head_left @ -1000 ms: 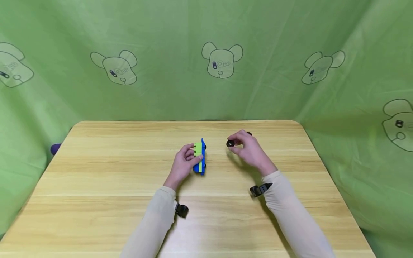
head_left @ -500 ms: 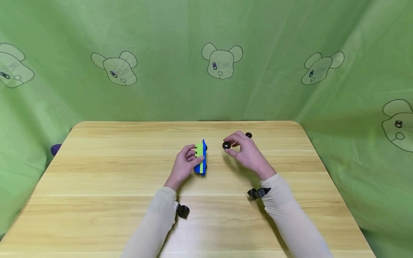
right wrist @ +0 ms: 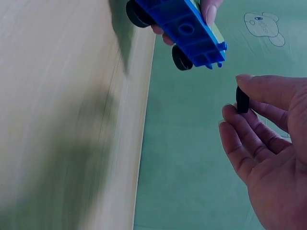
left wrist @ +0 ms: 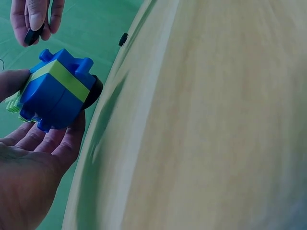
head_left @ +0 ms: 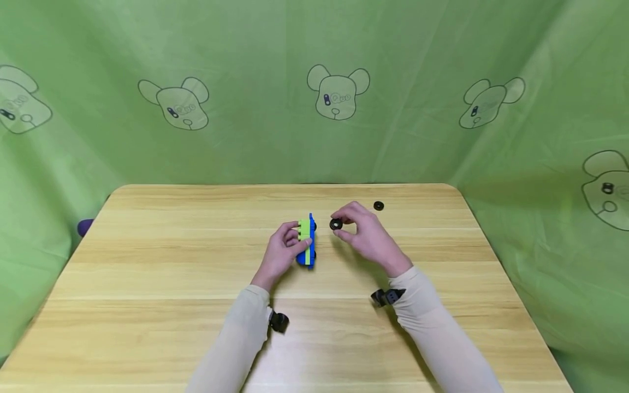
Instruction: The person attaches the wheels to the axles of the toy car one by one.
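Observation:
My left hand (head_left: pixel 281 252) grips a blue and lime-green toy car (head_left: pixel 307 240), turned on its side above the table. The right wrist view shows the car's blue underside (right wrist: pixel 184 28) and two black wheels along one side. Between thumb and fingertips of my right hand (head_left: pixel 367 234) is a black toy wheel (head_left: pixel 336 224), pinched edge-on as seen in the right wrist view. A small gap separates this wheel from the car. A second loose black wheel (head_left: pixel 378 206) lies on the table behind the right hand.
The wooden table (head_left: pixel 162 273) spreads beneath both hands. A green curtain (head_left: pixel 255 142) with mouse-like heads hangs behind it and along both sides. Something purple (head_left: pixel 84 226) shows past the left edge.
My right hand has moved left with the pinched wheel, closer to the car. The loose wheel behind it has come fully into sight. The left hand has barely shifted.

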The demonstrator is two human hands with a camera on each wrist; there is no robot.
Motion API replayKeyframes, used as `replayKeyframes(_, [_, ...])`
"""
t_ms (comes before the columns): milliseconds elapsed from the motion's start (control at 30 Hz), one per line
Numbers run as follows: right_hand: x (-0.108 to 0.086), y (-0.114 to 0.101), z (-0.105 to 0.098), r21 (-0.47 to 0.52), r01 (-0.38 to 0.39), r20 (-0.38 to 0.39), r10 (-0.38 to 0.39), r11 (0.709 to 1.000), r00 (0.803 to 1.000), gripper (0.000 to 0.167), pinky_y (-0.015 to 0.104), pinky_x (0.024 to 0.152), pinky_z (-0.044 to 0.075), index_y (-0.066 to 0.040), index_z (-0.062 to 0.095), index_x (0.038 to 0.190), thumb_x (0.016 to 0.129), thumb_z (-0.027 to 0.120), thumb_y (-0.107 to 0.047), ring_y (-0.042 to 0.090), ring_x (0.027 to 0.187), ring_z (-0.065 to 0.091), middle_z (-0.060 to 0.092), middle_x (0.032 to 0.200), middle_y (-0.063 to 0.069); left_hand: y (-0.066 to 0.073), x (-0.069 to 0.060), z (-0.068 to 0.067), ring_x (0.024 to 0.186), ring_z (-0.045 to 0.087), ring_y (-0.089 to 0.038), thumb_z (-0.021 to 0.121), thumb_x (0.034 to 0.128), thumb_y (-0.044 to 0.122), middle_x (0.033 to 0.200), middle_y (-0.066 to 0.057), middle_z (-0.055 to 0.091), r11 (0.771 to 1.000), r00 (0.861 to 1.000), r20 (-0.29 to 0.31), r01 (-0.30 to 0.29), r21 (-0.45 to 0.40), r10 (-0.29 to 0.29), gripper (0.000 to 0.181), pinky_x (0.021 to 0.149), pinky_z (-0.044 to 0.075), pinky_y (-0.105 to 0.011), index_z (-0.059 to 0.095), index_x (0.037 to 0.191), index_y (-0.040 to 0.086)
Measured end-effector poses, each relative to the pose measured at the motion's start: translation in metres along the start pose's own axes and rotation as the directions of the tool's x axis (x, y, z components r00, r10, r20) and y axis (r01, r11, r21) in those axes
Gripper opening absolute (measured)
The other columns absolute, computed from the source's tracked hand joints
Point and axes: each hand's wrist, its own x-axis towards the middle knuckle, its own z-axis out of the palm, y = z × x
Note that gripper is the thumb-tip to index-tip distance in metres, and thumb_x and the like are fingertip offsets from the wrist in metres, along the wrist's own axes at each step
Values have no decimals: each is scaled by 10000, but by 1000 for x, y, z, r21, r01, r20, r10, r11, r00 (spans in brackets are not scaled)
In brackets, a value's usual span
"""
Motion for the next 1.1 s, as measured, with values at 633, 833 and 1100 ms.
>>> replayKeyframes(633, [6,-12,16,5,27,38,-27,1000,999,342,397,923,504,-29,653,1175,849,754,-42,238,1004,591,600,1126,54,3,2,-2,959,578,-198,736,884,100,1039,-90,598,1000,999,29,17,9,-17,595,877,513,-304,460,1395,-29])
replayKeyframes(833, [9,-18,22,31,54,35,-55,998,998,344,387,923,506,-28,658,1168,839,753,-3,230,1003,591,593,1124,41,31,-11,-2,986,608,-250,702,897,55,1055,-154,624,1000,998,58,9,27,-11,566,890,522,-316,444,1382,-79])
replayKeyframes(1100, [11,-18,28,35,79,19,-80,996,997,332,363,916,511,-40,661,1153,838,759,-2,220,1006,597,586,1130,25,41,-18,-2,945,616,-217,695,895,45,1057,-178,639,1000,997,71,-16,12,15,538,882,527,-308,457,1357,-93])
